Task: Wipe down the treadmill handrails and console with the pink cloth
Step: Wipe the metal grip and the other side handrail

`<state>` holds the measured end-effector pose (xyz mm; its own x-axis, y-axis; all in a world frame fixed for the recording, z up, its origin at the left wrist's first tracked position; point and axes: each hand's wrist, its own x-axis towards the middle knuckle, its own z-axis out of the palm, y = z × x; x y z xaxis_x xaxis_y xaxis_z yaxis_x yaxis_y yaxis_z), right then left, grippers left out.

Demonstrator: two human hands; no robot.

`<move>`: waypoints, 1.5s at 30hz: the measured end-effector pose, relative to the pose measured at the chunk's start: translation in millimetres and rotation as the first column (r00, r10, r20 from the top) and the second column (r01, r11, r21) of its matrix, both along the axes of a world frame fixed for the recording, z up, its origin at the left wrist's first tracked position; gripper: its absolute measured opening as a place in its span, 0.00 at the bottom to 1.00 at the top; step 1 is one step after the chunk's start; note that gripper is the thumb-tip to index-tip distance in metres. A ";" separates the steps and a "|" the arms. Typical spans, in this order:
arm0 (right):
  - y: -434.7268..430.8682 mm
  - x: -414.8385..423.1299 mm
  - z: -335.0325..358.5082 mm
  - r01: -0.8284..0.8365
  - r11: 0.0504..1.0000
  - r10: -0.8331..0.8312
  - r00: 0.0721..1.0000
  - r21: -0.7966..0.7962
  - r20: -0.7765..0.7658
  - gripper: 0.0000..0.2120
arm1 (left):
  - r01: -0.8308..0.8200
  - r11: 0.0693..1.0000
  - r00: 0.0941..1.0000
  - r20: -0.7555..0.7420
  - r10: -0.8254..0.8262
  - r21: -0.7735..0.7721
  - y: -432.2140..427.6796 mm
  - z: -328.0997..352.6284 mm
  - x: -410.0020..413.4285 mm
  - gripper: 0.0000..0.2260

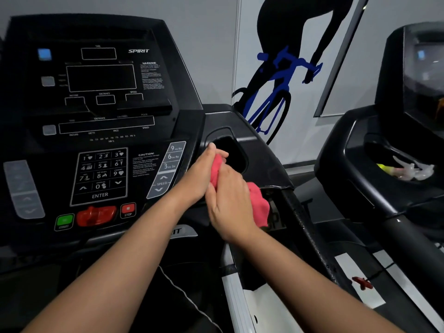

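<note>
Your left grip (201,174) and right grip (231,205) both bunch the pink cloth (259,205); a stray swipe leftward could press the speed keys (169,167).

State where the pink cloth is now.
In the head view, right of centre, the pink cloth is bunched between the left hand and right hand, below the cup holder, right of the speed keys.

Left hand (199,175) and right hand (231,207) are covering most of the pink cloth (260,205). Console (103,78) is running off the left edge; its warning print (151,75) is blurring past reading. Neighbouring treadmill (384,183) is getting cut at right; tray clutter (413,170) is blurring, unidentifiable.
</note>
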<state>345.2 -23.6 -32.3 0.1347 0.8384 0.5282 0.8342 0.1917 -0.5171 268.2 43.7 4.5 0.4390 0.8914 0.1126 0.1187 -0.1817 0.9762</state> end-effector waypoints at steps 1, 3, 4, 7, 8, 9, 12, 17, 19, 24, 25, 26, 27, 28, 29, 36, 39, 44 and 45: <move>6.8 -2.5 8.1 -0.023 1.000 0.022 0.999 0.012 0.030 0.24 | -0.039 0.999 0.999 0.005 0.039 0.026 0.0 0.4 -3.9 0.20; 18.7 -3.0 26.0 -0.057 0.998 0.060 0.996 -0.041 0.063 0.19 | -0.148 0.970 0.987 -0.030 0.156 0.195 2.1 1.1 -16.2 0.17; 25.9 -1.5 34.2 -0.064 0.992 0.071 0.995 -0.106 0.066 0.17 | -0.197 0.931 0.976 -0.032 0.217 0.308 5.0 2.5 -25.1 0.16; 47.2 8.1 57.8 -0.254 0.871 0.169 0.958 -0.419 -0.230 0.18 | -0.240 0.802 0.928 -0.114 0.355 0.546 21.6 -0.6 -50.1 0.20; 54.6 13.1 61.1 -0.398 0.779 0.180 0.882 -0.484 -0.436 0.16 | -0.229 0.783 0.909 -0.162 0.385 0.578 24.8 -2.6 -54.8 0.21; 62.1 17.7 60.1 -0.541 0.668 0.145 0.769 -0.512 -0.623 0.14 | -0.215 0.778 0.891 -0.208 0.403 0.590 26.8 -5.6 -57.6 0.22; 80.2 31.1 44.0 -0.747 0.440 -0.093 0.514 -0.498 -0.853 0.16 | -0.155 0.770 0.839 -0.329 0.434 0.619 29.5 -18.6 -59.0 0.22; 70.2 53.0 11.5 -0.704 0.368 -0.146 0.602 -0.608 -0.785 0.14 | -0.144 0.765 0.818 -0.359 0.449 0.628 32.3 -20.2 -59.6 0.10; 61.2 59.7 2.5 -0.710 0.378 -0.211 0.559 -0.594 -0.802 0.18 | -0.147 0.763 0.819 -0.355 0.451 0.630 29.9 -20.9 -61.3 0.10; 39.4 60.4 5.2 -0.406 0.722 -0.162 0.689 -0.561 -0.707 0.17 | -0.147 0.741 0.807 -0.353 0.472 0.656 25.8 -23.7 -60.5 0.10; 34.0 59.3 7.7 -0.296 0.761 -0.153 0.783 -0.577 -0.603 0.17 | -0.154 0.733 0.805 -0.346 0.482 0.663 25.4 -23.5 -59.8 0.09; 29.6 57.4 10.0 -0.202 0.785 -0.145 0.860 -0.586 -0.490 0.17 | -0.162 0.725 0.801 -0.340 0.492 0.670 25.0 -23.5 -58.9 0.09; 25.7 53.8 12.4 -0.133 0.806 -0.168 0.882 -0.576 -0.440 0.17 | -0.166 0.713 0.796 -0.334 0.504 0.681 25.0 -23.1 -57.8 0.09; 21.8 46.4 17.6 -0.090 0.828 -0.199 0.875 -0.554 -0.440 0.18 | -0.166 0.698 0.792 -0.328 0.515 0.697 24.7 -22.7 -56.7 0.08; 19.5 36.8 24.7 -0.068 0.852 -0.216 0.858 -0.519 -0.466 0.19 | -0.163 0.684 0.788 -0.323 0.524 0.711 24.5 -22.6 -55.8 0.08; 31.3 -20.9 29.4 0.167 0.979 -0.175 0.983 0.121 0.060 0.10 | -0.141 0.694 0.772 -0.360 0.523 0.705 25.3 -21.8 -57.0 0.03; 17.2 -3.6 4.7 0.063 0.985 -0.096 0.974 0.163 0.203 0.21 | -0.189 0.709 0.793 -0.321 0.518 0.679 24.9 -21.8 -60.1 0.02; -11.4 30.1 -18.4 0.098 0.978 -0.107 0.993 -0.185 -0.042 0.32 | -0.218 0.719 0.789 -0.314 0.528 0.660 20.0 -21.9 -59.9 0.06; -17.0 36.7 -23.8 0.108 0.971 -0.135 0.984 -0.213 -0.115 0.29 | -0.217 0.721 0.790 -0.316 0.526 0.658 19.3 -21.8 -59.8 0.06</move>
